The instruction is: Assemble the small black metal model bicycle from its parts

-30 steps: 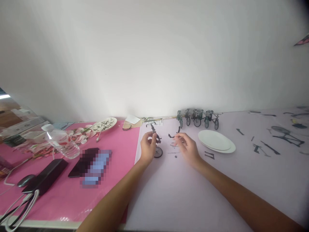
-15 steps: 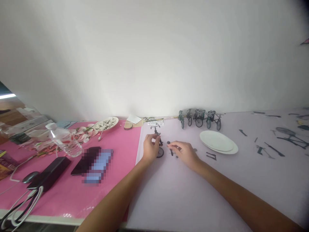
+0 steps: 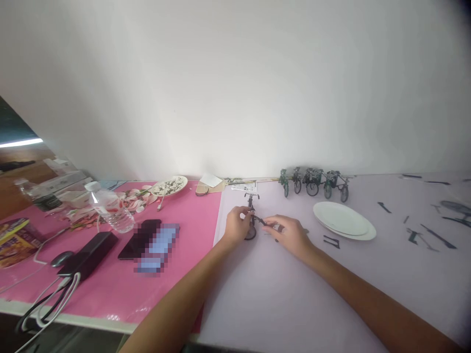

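A small black model bicycle [image 3: 250,233] stands upright on the pale table covering, its handlebar on top and a wheel at the bottom. My left hand [image 3: 237,226] is closed on its frame from the left side. Between the thumb and fingers of my right hand [image 3: 289,233] is a thin dark bicycle part [image 3: 259,220], whose far end meets the bicycle's frame. Whether the two are joined I cannot tell. Beneath my right hand, a few small dark parts lie partly hidden. A black forked part [image 3: 331,241] rests to the right.
Several model bicycles [image 3: 312,184] stand by the wall. White plates [image 3: 344,219] lie in front of them, with loose dark parts [image 3: 437,236] farther right. On the pink covering [image 3: 176,294] are a water bottle [image 3: 110,208], phones [image 3: 140,240], a power strip [image 3: 88,255] and a plate of small pieces [image 3: 170,186].
My right hand has brought the thin part left and up against the bicycle. The left hand keeps its hold on the frame. The whole view has shifted slightly.
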`<state>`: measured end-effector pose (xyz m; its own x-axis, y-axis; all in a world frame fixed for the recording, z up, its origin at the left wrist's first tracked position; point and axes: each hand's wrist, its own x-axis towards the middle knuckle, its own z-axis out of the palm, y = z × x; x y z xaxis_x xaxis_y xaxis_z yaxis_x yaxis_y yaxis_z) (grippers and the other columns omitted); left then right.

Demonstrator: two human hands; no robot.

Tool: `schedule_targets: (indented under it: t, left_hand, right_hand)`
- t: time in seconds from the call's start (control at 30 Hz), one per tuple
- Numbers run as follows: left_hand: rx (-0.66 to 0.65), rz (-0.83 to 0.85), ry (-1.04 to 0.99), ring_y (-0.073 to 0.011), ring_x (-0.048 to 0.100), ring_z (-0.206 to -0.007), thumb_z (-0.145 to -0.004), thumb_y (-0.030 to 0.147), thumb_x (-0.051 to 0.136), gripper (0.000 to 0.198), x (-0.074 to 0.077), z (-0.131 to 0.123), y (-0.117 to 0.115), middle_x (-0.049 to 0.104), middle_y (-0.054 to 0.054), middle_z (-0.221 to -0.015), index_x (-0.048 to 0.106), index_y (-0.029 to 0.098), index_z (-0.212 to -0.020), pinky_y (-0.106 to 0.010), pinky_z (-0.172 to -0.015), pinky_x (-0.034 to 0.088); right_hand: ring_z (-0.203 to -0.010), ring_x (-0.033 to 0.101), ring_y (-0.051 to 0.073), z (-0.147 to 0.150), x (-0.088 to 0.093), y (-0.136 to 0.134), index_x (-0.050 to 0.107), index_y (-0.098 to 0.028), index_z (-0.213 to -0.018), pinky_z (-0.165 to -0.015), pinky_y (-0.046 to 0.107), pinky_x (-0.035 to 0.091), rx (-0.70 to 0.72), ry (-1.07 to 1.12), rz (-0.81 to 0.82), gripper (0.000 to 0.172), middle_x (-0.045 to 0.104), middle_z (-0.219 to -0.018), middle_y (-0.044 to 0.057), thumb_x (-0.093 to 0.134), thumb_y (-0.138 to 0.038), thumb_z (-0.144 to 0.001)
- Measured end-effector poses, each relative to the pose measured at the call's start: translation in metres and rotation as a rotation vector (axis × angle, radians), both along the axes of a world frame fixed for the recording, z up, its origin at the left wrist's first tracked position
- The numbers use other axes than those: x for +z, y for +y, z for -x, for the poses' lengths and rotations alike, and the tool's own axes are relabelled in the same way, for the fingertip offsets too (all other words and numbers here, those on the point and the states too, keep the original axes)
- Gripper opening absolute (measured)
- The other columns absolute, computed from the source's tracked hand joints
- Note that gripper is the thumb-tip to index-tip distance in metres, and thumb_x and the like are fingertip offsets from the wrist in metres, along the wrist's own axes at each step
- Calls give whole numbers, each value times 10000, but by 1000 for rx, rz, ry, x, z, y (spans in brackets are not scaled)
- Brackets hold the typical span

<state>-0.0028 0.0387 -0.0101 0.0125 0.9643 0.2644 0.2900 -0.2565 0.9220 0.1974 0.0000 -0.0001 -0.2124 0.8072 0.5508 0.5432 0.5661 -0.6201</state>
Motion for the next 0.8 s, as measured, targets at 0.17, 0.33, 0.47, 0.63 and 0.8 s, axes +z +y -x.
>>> schedule_targets:
  t: [0.17,0.33,0.47,0.63,0.8]
  left_hand:
    - [-16,50,-45,-130,676,-584,-929,355,673,257,-1,2,4,718,-96,-1073,725,154,-1080,-253,-523,544]
    - [-35,91,-48,-142,672,-591,-921,348,672,258,-2,2,4,732,-90,-1015,721,151,-1079,-252,-505,529]
    - [-62,44,-8,-130,659,-570,-921,350,664,261,0,1,-1,728,-77,-982,722,158,-1088,-257,-544,530]
    - [-84,-35,44,-129,680,-625,-915,371,671,272,1,0,-3,719,-88,-1057,742,163,-1075,-263,-614,554]
    - [-89,-71,99,-140,682,-665,-924,401,659,300,0,0,-4,725,-66,-968,758,181,-1102,-254,-641,549]
  right_hand:
    - [-742,698,202,1,2,-1,787,-246,-1022,-612,319,566,35,-15,-133,164,766,-892,67,688,-360,-959]
    - [-851,663,230,1,-1,0,791,-265,-995,-631,332,548,70,-43,-192,93,748,-858,61,718,-277,-938]
    - [-837,624,227,0,-1,1,790,-266,-1005,-688,357,540,85,-75,-210,98,726,-836,51,732,-250,-928]
    - [-870,597,232,0,-1,3,792,-277,-1044,-771,393,536,110,-98,-262,131,721,-867,50,726,-240,-937]
    - [-899,587,239,-1,-3,6,791,-286,-1065,-785,395,533,115,-145,-260,149,710,-884,55,720,-239,-942]
